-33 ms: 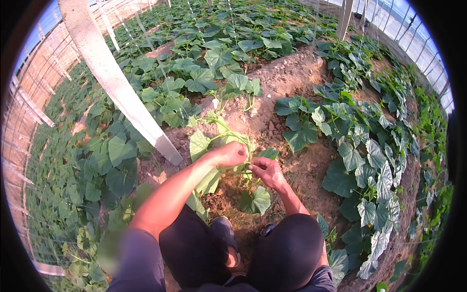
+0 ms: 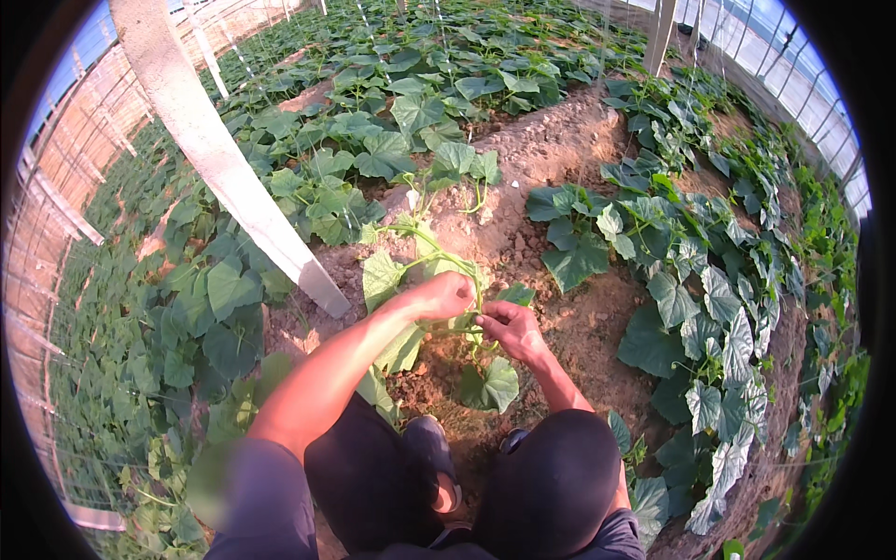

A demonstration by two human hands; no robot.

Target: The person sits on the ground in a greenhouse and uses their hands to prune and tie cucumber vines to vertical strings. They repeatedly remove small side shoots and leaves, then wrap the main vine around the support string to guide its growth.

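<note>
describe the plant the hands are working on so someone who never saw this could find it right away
Start at the white slanted post and follow it down to its foot in the bare soil strip. Just right of it a lone young vine stands, unlike the dense rows either side; the left hand and right hand grip its stem.

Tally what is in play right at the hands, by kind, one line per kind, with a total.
Bare hands: 2, the left hand and the right hand, both on the vine.
Green vine stems gripped: 1, the vine.
White slanted posts beside the plant: 1, the post.
Shoes visible below the hands: 2, the shoes.
Total: 6
</note>
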